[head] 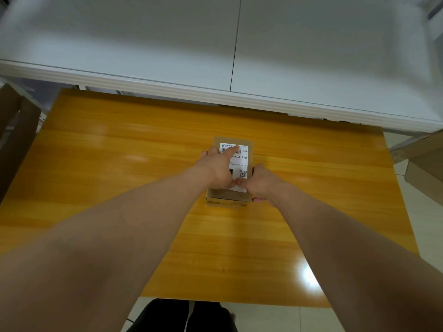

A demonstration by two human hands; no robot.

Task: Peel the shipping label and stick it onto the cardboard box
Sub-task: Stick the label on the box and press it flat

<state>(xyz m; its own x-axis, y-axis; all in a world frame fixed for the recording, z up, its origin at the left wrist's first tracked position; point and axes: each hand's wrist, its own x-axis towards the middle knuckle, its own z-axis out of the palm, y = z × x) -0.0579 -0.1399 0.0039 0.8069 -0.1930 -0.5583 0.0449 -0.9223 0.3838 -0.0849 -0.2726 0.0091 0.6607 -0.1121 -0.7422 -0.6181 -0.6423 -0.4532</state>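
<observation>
Cardboard box (227, 196) carries the label (239, 159); left hand (219, 168) fingers press it, right hand (260, 183) grips the box

One camera sits on the person's head — it looks forward and down. The yellow table (119, 164) fills the middle, quite near.

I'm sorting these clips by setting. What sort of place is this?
Probably a small parcel-packing station, in an office or home. A small brown cardboard box carrying a white printed shipping label sits on a glossy yellow wooden table, with more brown cardboard at the right edge.
</observation>
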